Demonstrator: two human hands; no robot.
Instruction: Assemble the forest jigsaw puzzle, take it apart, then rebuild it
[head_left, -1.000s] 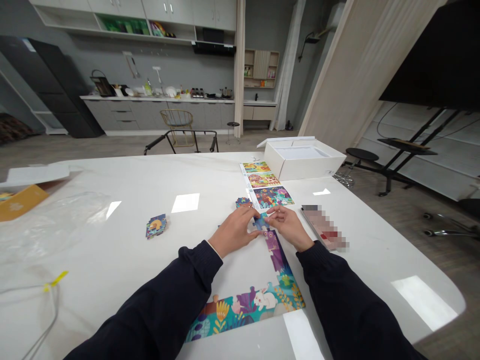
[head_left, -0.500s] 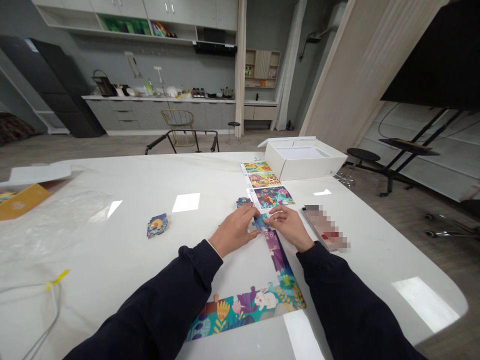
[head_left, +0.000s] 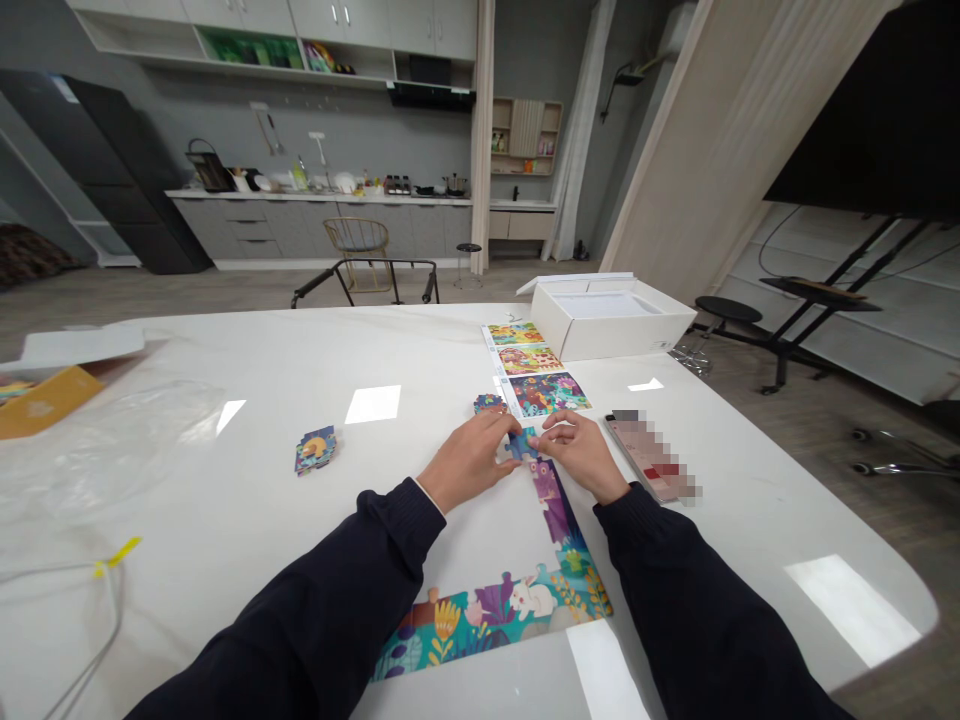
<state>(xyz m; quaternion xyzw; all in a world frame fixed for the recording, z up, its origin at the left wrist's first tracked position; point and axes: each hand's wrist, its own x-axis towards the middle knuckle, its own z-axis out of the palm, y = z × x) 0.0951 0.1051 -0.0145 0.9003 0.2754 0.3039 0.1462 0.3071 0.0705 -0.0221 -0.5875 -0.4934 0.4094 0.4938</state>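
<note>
Head view: holds one blue puzzle piece (head_left: 523, 444) clamped between left hand (head_left: 469, 455) and right hand (head_left: 583, 455), at the far end of one L-shaped puzzle border (head_left: 491, 622) on the white worktop (head_left: 742, 500). Cannot tell whether joined there. Leaves little room rightward, with one phone (head_left: 637, 450) just beside the right hand; leaves wide room leftward, up to the left pile (head_left: 316, 450). Shows the worktop's rounded right edge well apart from both hands. Counts two piles of pieces, including the far pile (head_left: 490, 403) just beyond the left hand; one sheet (head_left: 551, 394) bearing three pictures; one open white box (head_left: 600, 338) behind; one orange box (head_left: 52, 402) far left.
</note>
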